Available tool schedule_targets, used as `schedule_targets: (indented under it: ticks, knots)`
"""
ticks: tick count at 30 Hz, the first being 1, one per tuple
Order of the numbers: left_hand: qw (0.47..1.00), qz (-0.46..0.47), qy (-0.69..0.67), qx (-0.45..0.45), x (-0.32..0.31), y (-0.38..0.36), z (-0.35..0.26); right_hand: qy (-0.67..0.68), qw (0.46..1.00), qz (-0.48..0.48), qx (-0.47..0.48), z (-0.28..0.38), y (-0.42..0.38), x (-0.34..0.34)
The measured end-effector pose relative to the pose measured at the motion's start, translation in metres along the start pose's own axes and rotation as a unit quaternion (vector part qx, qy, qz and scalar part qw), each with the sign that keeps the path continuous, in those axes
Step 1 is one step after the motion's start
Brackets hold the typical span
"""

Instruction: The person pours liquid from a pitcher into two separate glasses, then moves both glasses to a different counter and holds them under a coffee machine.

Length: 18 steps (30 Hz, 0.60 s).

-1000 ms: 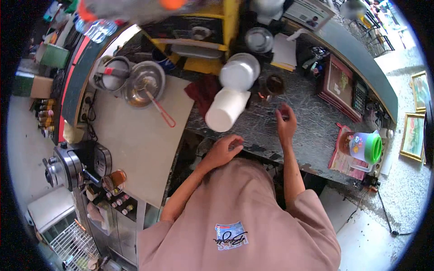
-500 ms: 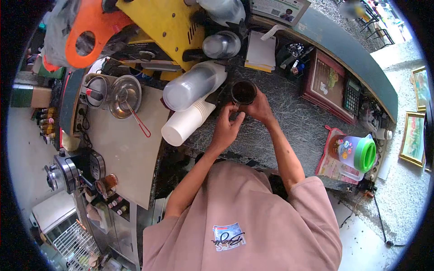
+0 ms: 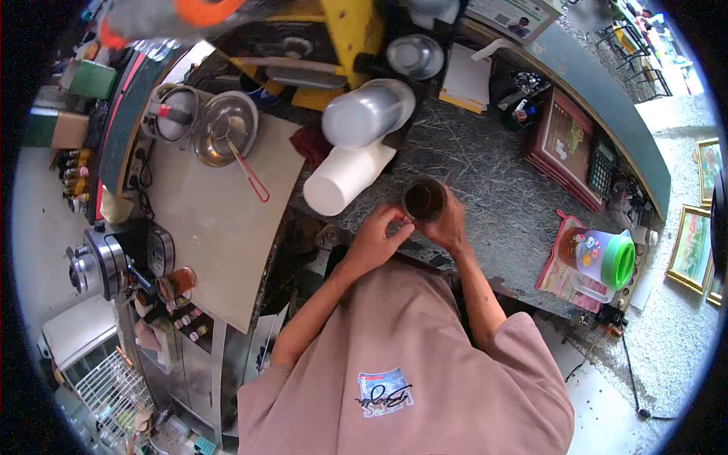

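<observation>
A small glass cup (image 3: 425, 200) of dark liquid stands near the front edge of the grey speckled counter (image 3: 493, 182). My right hand (image 3: 449, 227) wraps around its right side and grips it. My left hand (image 3: 377, 240) touches the cup's left side with the fingertips pinched at its rim or handle. Just behind the cup lie a stack of white cups (image 3: 347, 177) and a stack of clear plastic cups (image 3: 366, 114), both on their sides.
A metal strainer with a red handle (image 3: 227, 144) rests on the beige worktop (image 3: 220, 227) at left. A plastic pitcher with a green lid (image 3: 603, 256) sits at right. A picture frame (image 3: 565, 140) and calculator (image 3: 603, 168) lie along the back ledge.
Both hands have drawn the cup from farther back on the counter toward its front edge. One second ago the hands were apart and empty.
</observation>
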<state>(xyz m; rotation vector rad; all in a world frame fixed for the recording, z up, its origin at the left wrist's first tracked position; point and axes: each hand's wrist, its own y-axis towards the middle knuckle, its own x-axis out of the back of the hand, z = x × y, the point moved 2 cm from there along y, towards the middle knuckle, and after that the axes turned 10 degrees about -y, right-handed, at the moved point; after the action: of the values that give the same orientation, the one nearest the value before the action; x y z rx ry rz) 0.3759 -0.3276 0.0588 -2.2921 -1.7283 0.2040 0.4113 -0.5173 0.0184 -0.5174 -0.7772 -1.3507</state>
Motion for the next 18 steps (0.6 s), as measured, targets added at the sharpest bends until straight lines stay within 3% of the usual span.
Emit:
schedule_targets:
  ticks: [5,9,18]
  knots:
    - [0.999,0.005,0.041,-0.035,0.04,-0.054,-0.002,-0.007,0.998,-0.014,0.066,0.058,-0.023,-0.017]
    - [0.997,-0.02,0.05,-0.05,0.08,-0.1,0.011,0.029,0.997,0.062,0.038,0.096,-0.034,-0.057]
    - [0.986,-0.165,0.012,-0.034,0.175,-0.192,0.029,0.064,0.983,0.119,0.127,0.205,-0.027,-0.145]
